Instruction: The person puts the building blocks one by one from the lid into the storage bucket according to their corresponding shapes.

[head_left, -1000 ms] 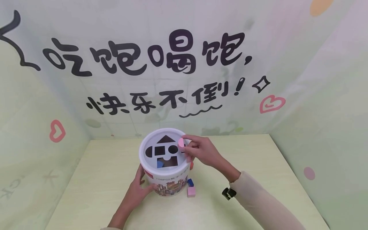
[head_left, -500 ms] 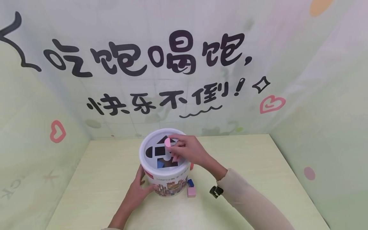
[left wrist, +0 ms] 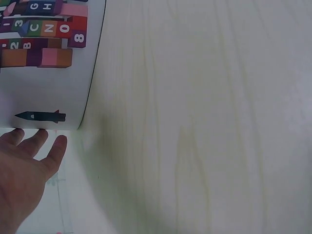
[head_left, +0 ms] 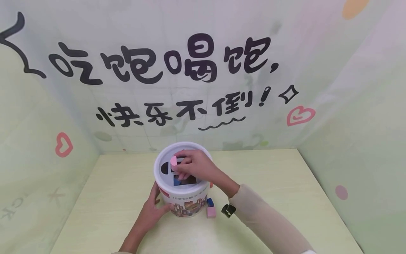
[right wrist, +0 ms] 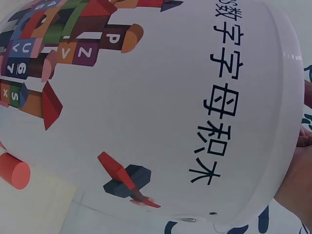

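A white bucket [head_left: 190,207] with a shape-hole lid [head_left: 160,181] stands on the table. My left hand [head_left: 154,210] rests against its left side, thumb toward the front. In the left wrist view, that hand's [left wrist: 24,180] fairly straight fingers touch the printed wall [left wrist: 46,92]. My right hand [head_left: 199,166] pinches a pink half-round block [head_left: 173,162] between thumb and fingers, over the lid. The block is close to the half-round hole [head_left: 164,168] at the lid's left. Part of the lid is hidden under the right hand. A blue block shows inside through a lower hole.
A pink cube [head_left: 210,212] and a small blue block [head_left: 210,202] lie by the bucket's front right. Beside the bucket, a red cylinder [right wrist: 15,171] shows in the right wrist view. A printed backdrop [head_left: 203,141] rises behind the table.
My right hand has carried the pink half-round block leftward from the lid's right rim across to its left part. My left hand and the bucket have stayed in place.
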Demonstrator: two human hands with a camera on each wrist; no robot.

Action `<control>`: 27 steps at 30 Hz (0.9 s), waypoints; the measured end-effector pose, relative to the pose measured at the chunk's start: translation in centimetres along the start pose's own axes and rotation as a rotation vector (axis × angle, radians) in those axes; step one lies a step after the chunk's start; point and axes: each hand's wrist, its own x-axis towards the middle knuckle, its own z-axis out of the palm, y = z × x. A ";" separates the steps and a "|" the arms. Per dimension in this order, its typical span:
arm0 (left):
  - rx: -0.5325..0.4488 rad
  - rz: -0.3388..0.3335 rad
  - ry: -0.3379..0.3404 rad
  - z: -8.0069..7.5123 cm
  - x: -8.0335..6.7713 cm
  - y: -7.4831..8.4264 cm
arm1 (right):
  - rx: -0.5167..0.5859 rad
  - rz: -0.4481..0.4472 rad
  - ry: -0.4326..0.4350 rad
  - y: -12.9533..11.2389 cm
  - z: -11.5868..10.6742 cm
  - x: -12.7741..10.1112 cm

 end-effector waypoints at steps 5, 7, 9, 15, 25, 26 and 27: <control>-0.001 -0.005 -0.005 -0.2 -0.1 0.0 | -0.009 -0.005 -0.022 -0.2 0.8 0.7; 0.000 -0.008 -0.011 -0.2 -0.1 -0.1 | -0.016 -0.007 -0.034 -0.2 1.1 0.9; -0.002 -0.009 -0.017 -0.3 -0.1 -0.2 | -0.029 -0.010 -0.044 -0.2 1.3 1.0; -0.001 0.002 -0.022 -0.3 0.0 -0.1 | -0.022 -0.020 -0.065 -0.4 1.6 1.4; -0.001 0.007 -0.026 -0.2 0.1 -0.4 | -0.016 -0.001 -0.065 -0.2 2.0 1.8; 0.000 0.011 -0.023 -0.2 0.1 -0.4 | -0.015 0.001 -0.063 -0.2 2.0 1.8; 0.001 0.015 -0.021 -0.1 0.1 -0.4 | -0.013 0.004 -0.061 -0.2 2.0 1.8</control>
